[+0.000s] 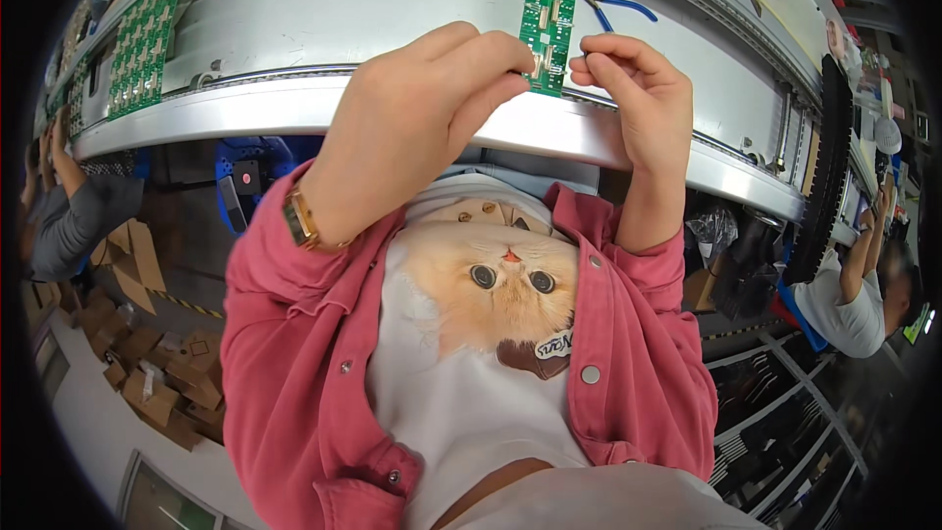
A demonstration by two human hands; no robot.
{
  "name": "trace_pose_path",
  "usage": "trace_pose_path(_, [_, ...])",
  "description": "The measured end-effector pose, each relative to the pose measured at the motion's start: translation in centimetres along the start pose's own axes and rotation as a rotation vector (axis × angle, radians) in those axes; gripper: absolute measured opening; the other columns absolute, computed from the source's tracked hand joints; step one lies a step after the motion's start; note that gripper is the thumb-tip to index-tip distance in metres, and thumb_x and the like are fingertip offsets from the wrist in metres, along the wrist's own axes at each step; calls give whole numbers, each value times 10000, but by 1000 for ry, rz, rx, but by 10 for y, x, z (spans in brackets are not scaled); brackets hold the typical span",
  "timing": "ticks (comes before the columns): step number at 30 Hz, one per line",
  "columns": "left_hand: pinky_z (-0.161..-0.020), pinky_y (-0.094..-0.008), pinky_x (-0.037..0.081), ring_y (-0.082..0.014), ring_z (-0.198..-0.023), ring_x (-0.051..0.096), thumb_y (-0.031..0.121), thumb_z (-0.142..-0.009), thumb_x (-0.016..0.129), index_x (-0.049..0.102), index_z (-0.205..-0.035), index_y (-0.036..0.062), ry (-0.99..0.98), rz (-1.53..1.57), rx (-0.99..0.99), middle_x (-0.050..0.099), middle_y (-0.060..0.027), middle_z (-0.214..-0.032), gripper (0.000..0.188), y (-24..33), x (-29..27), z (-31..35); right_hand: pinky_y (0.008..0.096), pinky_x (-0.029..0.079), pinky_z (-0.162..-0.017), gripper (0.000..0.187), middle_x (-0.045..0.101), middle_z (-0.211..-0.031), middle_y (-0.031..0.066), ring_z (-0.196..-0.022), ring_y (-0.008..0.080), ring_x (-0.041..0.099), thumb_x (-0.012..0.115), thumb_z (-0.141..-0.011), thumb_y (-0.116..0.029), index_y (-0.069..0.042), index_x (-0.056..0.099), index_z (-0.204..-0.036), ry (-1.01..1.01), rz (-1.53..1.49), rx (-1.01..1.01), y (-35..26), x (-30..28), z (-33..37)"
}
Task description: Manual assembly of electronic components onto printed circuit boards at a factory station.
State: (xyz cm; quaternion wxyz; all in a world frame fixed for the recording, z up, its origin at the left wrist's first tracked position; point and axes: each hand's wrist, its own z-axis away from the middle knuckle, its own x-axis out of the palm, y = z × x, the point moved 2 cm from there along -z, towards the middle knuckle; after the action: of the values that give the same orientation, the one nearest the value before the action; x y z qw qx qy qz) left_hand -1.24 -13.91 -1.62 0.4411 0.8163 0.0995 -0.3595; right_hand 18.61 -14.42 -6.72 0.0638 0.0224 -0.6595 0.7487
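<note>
A long green circuit board panel (551, 10) with several cream connectors lies across the metal conveyor in front of me. My left hand (417, 103) is closed, thumb and fingers pinched at the panel's near left edge. Whether they grip the board itself or a small part there is hidden. Just right of the panel, my right hand (643, 98) pinches something small and dark between thumb and forefinger, too small to name. Blue-handled pliers (620, 8) rest on the conveyor beyond my right hand, their jaws toward the panel.
Another green board panel (145, 47) sits further left along the conveyor. A silver front rail (265, 110) runs between me and the boards. People work at far left and far right. Cardboard boxes (177, 373) are piled on the floor at lower left. A black toothed strip (832, 167) stands at right.
</note>
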Motion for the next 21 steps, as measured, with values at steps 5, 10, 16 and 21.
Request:
trace_pose_path(5, [-543,-207,389,-105,-624,485,-25,-788,617,631,-945,31,95,161,-134,606,-44,-867,168,-29,25,7,222,520,-730,132,642,-903,103,-765,164,632,576,-805,80,64,643,-917,14,42,-25,11,9,-6])
trace_pose_path(10, [-536,-190,392,-96,-615,486,-42,-781,619,635,-955,24,150,166,-158,615,-40,-866,187,-50,35,10,216,512,-733,140,638,-914,90,-783,152,608,576,-790,96,54,643,-905,3,266,-96,18,14,-10])
trace_pose_path(16, [-522,-186,398,-97,-610,499,-49,-771,625,636,-962,19,155,116,-165,626,-38,-861,203,-60,34,12,210,484,-731,135,630,-929,80,-794,137,571,577,-778,102,48,643,-882,-27,451,-165,26,17,-18])
trace_pose_path(21, [-513,-188,401,-99,-619,512,-50,-769,623,636,-955,17,156,118,-147,634,-42,-874,198,-67,37,14,206,463,-733,127,623,-945,83,-796,134,561,578,-776,102,50,645,-871,-16,426,-185,28,22,-19])
